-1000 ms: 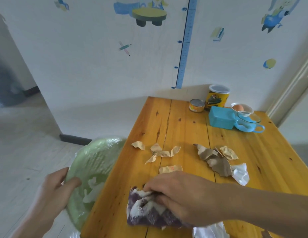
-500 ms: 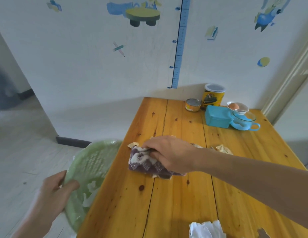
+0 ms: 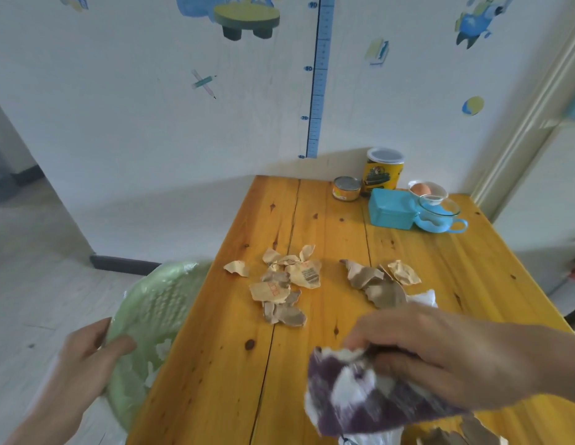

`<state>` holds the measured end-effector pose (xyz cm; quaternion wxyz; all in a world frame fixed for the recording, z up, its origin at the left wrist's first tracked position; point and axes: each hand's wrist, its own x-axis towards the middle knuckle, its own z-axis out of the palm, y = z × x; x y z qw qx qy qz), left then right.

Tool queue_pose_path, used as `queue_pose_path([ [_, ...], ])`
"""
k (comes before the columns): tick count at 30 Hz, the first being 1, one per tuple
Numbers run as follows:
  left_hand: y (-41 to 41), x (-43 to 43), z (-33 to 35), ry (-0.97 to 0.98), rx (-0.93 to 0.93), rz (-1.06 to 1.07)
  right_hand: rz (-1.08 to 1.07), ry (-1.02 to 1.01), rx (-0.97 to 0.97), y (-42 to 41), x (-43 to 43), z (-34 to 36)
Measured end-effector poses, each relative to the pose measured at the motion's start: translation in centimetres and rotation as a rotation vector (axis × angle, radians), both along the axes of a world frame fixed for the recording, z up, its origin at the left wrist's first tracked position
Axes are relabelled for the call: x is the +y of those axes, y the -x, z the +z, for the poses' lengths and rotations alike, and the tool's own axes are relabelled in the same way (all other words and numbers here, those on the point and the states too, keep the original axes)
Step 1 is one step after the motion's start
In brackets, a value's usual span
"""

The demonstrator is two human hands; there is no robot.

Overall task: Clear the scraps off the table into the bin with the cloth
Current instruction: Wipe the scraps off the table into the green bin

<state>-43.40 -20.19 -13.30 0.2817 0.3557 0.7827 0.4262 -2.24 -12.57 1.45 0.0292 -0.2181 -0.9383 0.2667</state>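
R hand (image 3: 456, 354) fingers (image 3: 360, 337) curled tight round purple/white cloth (image 3: 360, 396), bunched, blurred, hanging from the grip at near side of table (image 3: 215, 364); can't tell if cloth touches the wood. L hand (image 3: 83, 358) low at left, off the table edge, thumb over rim of green bin (image 3: 151, 316), fingers behind the rim, so closed on it. Bin sits tilted just beside table's left edge, white bits inside.

Beyond R fingers, toward the wall: heap of tan paper scraps (image 3: 283, 287), crumpled, one w/ barcode, one stray piece just left of heap. Right of that, 2nd clump of brown scraps (image 3: 376, 284), touching a white crumpled wad (image 3: 424, 298) that pokes out just past R wrist. More scraps + white plastic under the cloth at near edge, partly cut off.

Far back corner, well apart from both hands: small tin (image 3: 346, 188), yellow can (image 3: 384, 171), blue box (image 3: 392, 208), glass bowl on blue cup (image 3: 440, 216), egg in small dish (image 3: 422, 188).
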Motion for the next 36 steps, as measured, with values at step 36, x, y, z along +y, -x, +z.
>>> queue_pose_path([
  [36, -1.2, 2.7, 1.0, -0.045, 0.068, 0.008, -1.172, -0.108, 0.077, -9.2, 8.4, -2.0],
])
